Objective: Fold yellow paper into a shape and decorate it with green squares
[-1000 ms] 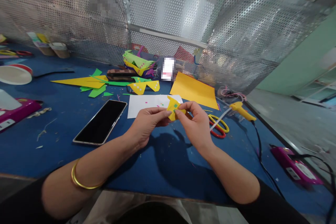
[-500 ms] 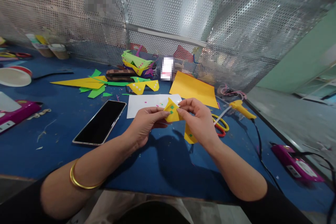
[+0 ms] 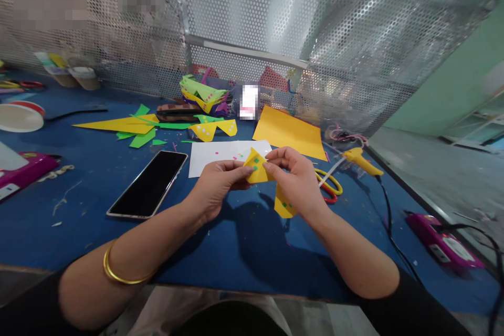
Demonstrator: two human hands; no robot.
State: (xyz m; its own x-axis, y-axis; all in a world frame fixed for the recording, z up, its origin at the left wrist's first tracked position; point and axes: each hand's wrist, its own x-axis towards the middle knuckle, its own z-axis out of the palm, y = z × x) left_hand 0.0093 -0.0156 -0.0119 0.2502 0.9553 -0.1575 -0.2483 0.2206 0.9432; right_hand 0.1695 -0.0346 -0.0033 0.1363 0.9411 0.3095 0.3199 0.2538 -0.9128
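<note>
Between my hands, above the blue table, is a yellow paper mask (image 3: 258,170) with small green squares stuck on it. My left hand (image 3: 222,181) pinches its left part between thumb and fingers. With thumb and fingertips my right hand (image 3: 291,173) grips the upper right of it, and the mask's other end hangs down below that palm. My right fingers hide the middle of the mask. Just behind lies a white sheet (image 3: 208,155) with tiny coloured paper bits on it. Another yellow paper mask (image 3: 212,130), dotted white, lies farther back.
A black-screened phone (image 3: 147,184) lies left of my hands. Scissors (image 3: 333,184) and a yellow glue gun (image 3: 362,161) with a cord are at right, near a purple power strip (image 3: 444,241). Yellow paper (image 3: 289,131) and green scraps (image 3: 144,138) lie behind. A perforated metal screen (image 3: 252,16) borders the back.
The mask's hanging end has turned slightly, so more green squares show on it. Both hands keep their grip in nearly the same place. The whole view has shifted a little.
</note>
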